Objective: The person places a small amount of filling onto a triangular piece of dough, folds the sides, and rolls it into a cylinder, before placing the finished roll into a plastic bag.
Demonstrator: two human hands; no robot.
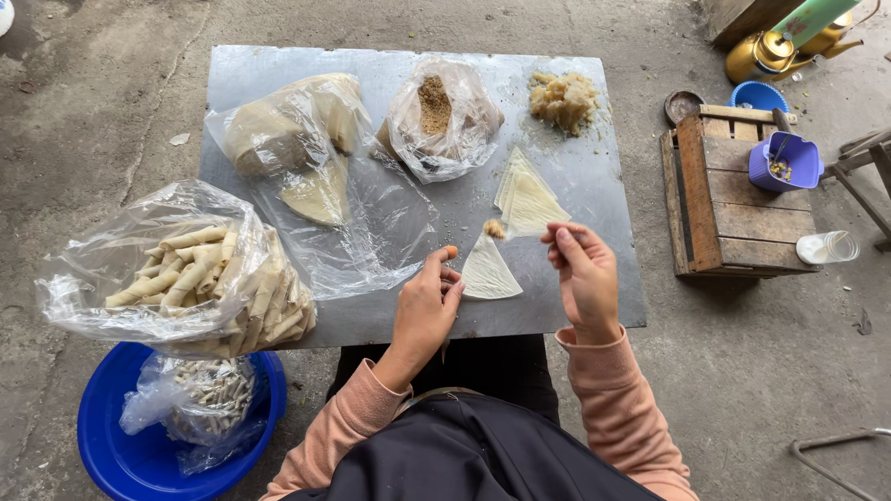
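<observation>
Left hand (425, 301), centre of frame: fingers (445, 260) pinched lightly on a small orange morsel (451, 250), just beside the triangular wrapper (487, 272) lying flat on the metal surface (594, 186). Right hand (583, 269): fingertips drawn together, apparently holding nothing; hard to tell. Filling stage, by the look. Dab of filling (495, 228) at the wrapper's top corner. Calls next for folding and rolling. Stacked wrappers (527, 197) above; bag of finished rolls (200, 278) at left.
</observation>
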